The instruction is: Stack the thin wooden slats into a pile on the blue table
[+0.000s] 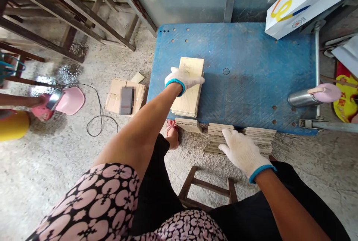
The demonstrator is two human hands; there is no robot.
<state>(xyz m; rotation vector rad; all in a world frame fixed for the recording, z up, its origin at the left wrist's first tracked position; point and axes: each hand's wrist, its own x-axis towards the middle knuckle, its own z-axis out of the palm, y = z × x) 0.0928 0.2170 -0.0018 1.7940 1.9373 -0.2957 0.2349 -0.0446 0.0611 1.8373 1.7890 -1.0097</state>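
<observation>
My left hand (183,80), in a white knit glove with a blue cuff, rests across a stack of thin pale rectangular boards (192,65) on the blue platform. Its thumb stretches to the stack's right edge and its fingers lie toward the left edge, partly hidden; it is spread, not closed. In the same kind of glove, my right hand (244,150) is open, fingers apart, over a lower stack of pale boards (219,127) at the platform's front edge. Similar stacks stand on both sides: a short one (188,124) to the left and another (260,132) to the right.
The blue platform (243,50) carries a metal flask with a pink lid (304,97) and a white paper bag (293,13). A cardboard box (114,95) with a blurred dark object lies left. A wooden stool (209,185) stands below. Another person's arm (19,101) reaches near a pink scoop (72,101).
</observation>
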